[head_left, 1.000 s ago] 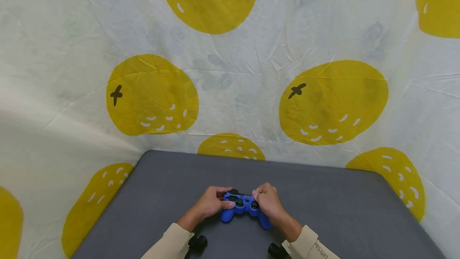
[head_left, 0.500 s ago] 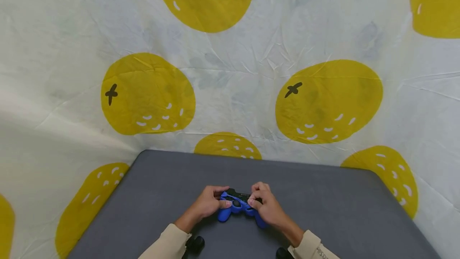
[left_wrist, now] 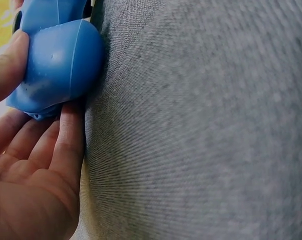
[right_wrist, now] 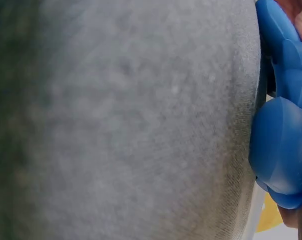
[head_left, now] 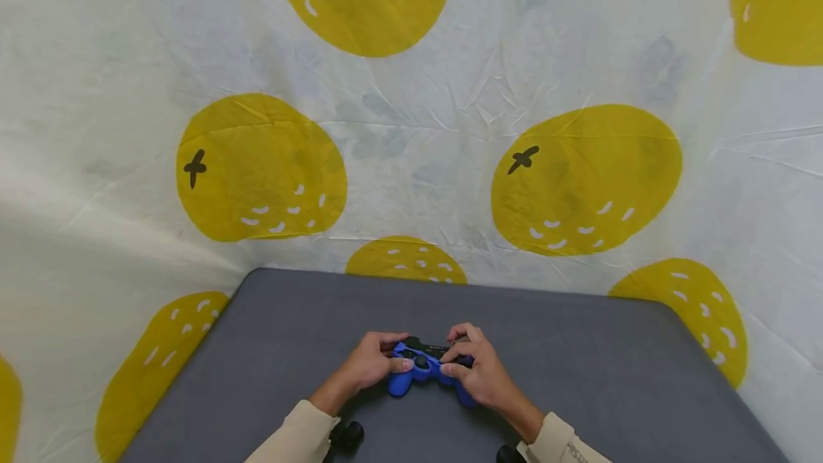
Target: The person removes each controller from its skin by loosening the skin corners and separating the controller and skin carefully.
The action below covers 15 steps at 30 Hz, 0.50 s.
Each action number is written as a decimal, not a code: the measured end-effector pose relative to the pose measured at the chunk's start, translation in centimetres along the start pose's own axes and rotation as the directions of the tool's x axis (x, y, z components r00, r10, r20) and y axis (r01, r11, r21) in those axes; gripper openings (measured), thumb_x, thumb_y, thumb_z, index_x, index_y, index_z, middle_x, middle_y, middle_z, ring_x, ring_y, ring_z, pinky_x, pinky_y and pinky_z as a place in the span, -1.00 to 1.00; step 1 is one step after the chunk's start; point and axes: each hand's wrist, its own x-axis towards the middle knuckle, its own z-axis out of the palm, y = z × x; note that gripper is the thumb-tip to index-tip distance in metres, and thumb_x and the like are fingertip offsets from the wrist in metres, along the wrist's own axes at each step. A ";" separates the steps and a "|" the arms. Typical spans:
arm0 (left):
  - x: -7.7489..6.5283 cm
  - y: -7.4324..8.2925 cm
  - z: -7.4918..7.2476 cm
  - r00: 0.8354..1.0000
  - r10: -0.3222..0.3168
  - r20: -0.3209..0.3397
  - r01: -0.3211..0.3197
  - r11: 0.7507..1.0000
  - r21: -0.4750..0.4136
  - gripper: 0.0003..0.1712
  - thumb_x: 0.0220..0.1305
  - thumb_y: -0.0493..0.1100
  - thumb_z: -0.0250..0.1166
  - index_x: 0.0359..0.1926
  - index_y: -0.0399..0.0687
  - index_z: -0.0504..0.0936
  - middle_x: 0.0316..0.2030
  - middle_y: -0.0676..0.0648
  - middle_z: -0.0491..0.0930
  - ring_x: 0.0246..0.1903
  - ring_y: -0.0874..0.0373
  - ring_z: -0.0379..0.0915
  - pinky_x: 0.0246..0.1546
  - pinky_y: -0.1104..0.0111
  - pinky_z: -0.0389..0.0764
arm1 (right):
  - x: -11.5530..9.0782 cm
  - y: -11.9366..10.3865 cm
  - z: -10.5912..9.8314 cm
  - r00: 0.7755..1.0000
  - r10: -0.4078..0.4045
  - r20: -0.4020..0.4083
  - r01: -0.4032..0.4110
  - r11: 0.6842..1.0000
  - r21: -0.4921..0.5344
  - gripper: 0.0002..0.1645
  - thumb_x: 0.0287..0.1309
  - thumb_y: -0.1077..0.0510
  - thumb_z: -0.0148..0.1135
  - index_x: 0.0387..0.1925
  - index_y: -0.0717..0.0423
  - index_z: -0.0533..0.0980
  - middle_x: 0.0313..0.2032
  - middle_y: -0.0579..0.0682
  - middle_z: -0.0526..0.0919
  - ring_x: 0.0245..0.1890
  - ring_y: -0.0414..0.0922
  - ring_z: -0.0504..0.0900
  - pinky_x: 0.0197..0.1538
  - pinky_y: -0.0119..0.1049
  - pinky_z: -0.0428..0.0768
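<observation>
A black game controller [head_left: 436, 351] in a blue rubbery cover [head_left: 400, 384] is held between both hands, low over the grey surface. Black shows along its upper middle and right, where the cover sits lower. My left hand [head_left: 369, 361] grips the left side, thumb on the front and fingers behind. My right hand [head_left: 481, 375] is at the right side, thumb at the front and curled fingers over the upper edge. In the left wrist view, a loose fold of the blue cover [left_wrist: 60, 65] shows under the handle. The right wrist view shows the controller's blue grip [right_wrist: 281, 145], most of that hand hidden.
The grey cloth-covered table [head_left: 308, 313] spreads out around the hands. Behind and beside it hangs a white curtain [head_left: 411, 184] printed with yellow fruit. Dark wrist devices [head_left: 347, 437] sit below the beige sleeves [head_left: 298, 434].
My right hand has shifted from pinching the upper right edge to lying across the right front. The blue cover has come down there, baring black. My left hand keeps its hold.
</observation>
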 end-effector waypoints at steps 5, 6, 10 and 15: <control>-0.1 0.0 -0.2 1.000 0.013 0.004 -0.013 1.000 0.003 -0.31 0.23 -0.28 0.51 0.35 -0.40 0.53 0.24 -0.45 0.59 0.22 -0.25 0.62 0.17 0.05 0.68 | 0.6 -0.1 -0.4 0.985 0.152 0.079 -0.152 0.988 -0.009 -0.75 0.09 0.20 0.56 -0.15 -0.04 0.75 0.00 0.03 0.62 0.04 -0.02 0.53 0.13 -0.14 0.51; -0.2 0.0 -0.2 1.000 0.011 0.005 -0.011 1.000 0.000 -0.31 0.24 -0.28 0.51 0.36 -0.39 0.53 0.25 -0.45 0.59 0.22 -0.25 0.62 0.17 0.06 0.68 | 0.7 -0.2 -0.5 0.981 0.172 0.093 -0.172 0.985 -0.017 -0.73 0.09 0.18 0.57 -0.12 -0.04 0.75 0.00 0.00 0.64 0.04 -0.02 0.54 0.14 -0.13 0.51; -0.2 0.1 -0.3 1.000 -0.008 0.007 0.008 1.000 -0.005 -0.31 0.24 -0.28 0.51 0.36 -0.38 0.53 0.27 -0.44 0.57 0.24 -0.26 0.60 0.18 0.06 0.68 | 1.2 -0.3 -1.0 0.963 0.219 0.156 -0.222 0.975 0.004 -0.82 0.15 0.17 0.53 -0.18 0.03 0.77 -0.04 0.03 0.72 0.04 -0.01 0.60 0.17 -0.14 0.50; -0.1 0.2 -0.2 1.000 -0.019 0.009 0.019 1.000 0.002 -0.30 0.23 -0.27 0.52 0.36 -0.36 0.53 0.29 -0.43 0.56 0.27 -0.28 0.57 0.21 0.04 0.66 | 2.0 -0.5 -1.9 0.929 0.276 0.248 -0.310 0.945 0.108 -0.85 0.33 0.20 0.36 -0.14 0.16 0.75 0.00 0.17 0.72 0.08 0.01 0.63 0.17 -0.17 0.53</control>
